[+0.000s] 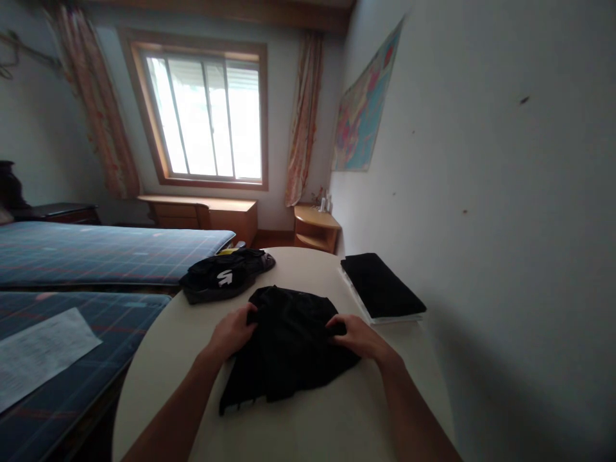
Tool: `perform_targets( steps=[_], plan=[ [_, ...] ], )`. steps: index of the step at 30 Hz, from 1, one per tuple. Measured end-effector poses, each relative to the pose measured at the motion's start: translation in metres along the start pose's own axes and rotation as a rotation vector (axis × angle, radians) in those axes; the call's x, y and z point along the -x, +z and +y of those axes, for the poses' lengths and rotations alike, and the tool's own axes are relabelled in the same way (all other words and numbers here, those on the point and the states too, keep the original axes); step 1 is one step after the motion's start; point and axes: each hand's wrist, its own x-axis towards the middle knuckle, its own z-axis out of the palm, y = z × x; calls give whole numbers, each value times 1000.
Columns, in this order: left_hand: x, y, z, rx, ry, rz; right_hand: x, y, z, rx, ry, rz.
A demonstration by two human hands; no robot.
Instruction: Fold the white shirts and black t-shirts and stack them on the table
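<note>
A black cloth (293, 346) lies on a round table (158, 372), toward the near side and between the two hands. The left hand (235, 333) pinches its upper left edge, thumb and fingertips closed on the fabric; the right hand (359, 337) pinches a bit of it near the right edge. Both hands are well apart, with the cloth spanning the gap between them.

As far as it can be judged, the work on this piece is only partly done. The cloth is laid out and gripped on both sides, but it is rumpled, its outline is uneven, and a corner trails out at the lower left. Squaring and smoothing look undone; whether any layer is already doubled over is too dark to tell.

To the right, apart from it, a black folded stack (382, 285) sits neat and flat above something white, and looks finished. Just beyond the cloth on the left, a dark heap (226, 276) with a white mark is crumpled and appears unsorted. Farther left, a sheet of paper (45, 353) rests on a plaid mattress (115, 321).
</note>
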Motion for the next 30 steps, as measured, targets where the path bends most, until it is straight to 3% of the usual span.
perform_targets(
  steps=[2, 5, 7, 9, 15, 20, 23, 26, 30],
  plan=[
    [-9, -4, -6, 104, -63, 147, -3, -4, -2, -95, -14, 95],
    [-22, -8, -16, 250, -123, 357, -12, -6, 0, -217, 9, 389],
    [-27, -5, -21, 301, -136, 417, -19, -1, 6, -236, 26, 580],
    [-28, 2, -22, 273, -126, 414, -26, 8, 15, -186, 24, 666],
    [-3, 8, 5, -139, -63, 349, -23, 29, 30, 187, 154, 467],
    [15, -3, 20, -207, -152, 38, -7, 28, 18, 309, 201, 157],
    [14, 3, 13, -160, -81, -67, -5, 24, 10, 308, 161, 82],
    [6, 9, 3, -30, 9, -33, -7, 17, 9, 318, 119, 118],
    [-11, 0, -6, 316, -70, 208, -12, 2, 11, 219, 91, 317]
  ],
)
